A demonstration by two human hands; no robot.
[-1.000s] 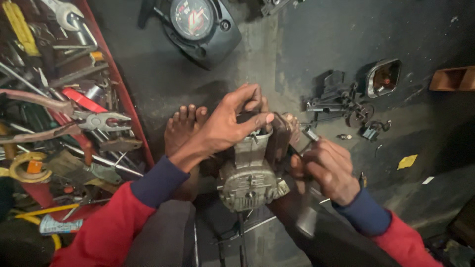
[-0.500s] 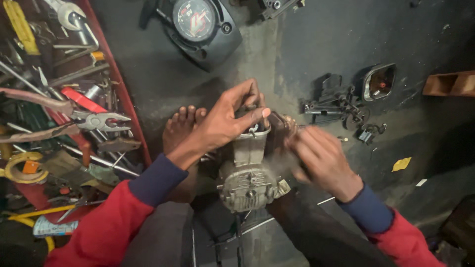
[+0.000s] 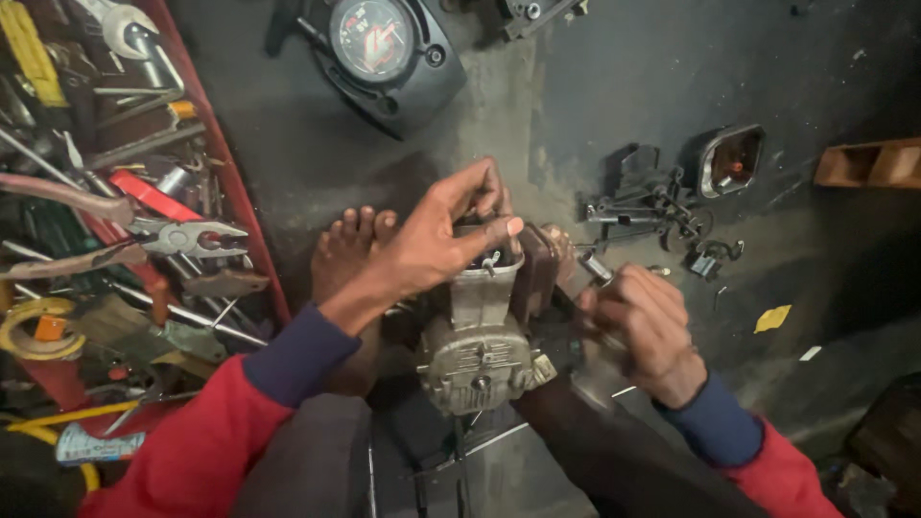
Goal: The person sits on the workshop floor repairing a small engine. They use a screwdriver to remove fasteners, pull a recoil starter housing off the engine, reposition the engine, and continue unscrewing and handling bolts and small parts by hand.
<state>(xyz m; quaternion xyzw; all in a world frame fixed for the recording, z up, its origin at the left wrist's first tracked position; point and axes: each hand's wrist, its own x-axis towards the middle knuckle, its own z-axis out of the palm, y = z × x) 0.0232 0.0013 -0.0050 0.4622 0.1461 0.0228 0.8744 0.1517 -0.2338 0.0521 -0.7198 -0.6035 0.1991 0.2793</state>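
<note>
A grey metal engine part [image 3: 477, 347] stands upright on the dark floor between my legs. My left hand [image 3: 444, 237] grips its top end, fingers curled over the rim. My right hand [image 3: 642, 321] is closed around a thin metal tool [image 3: 596, 269] whose tip points at the right side of the part, by a dark brown cover [image 3: 535, 273]. My bare foot [image 3: 343, 257] rests just left of the part. Both sleeves are red with dark blue cuffs.
A red tool tray [image 3: 251, 221] on the left holds pliers [image 3: 182, 237], wrenches and several other tools. A black round gauge housing [image 3: 384, 53] lies at the top. Small dark metal parts [image 3: 662, 206] and a mirror housing [image 3: 731, 158] lie to the right.
My right hand has drawn back to the right and closed tighter on the tool. My left hand stays on the top of the engine part.
</note>
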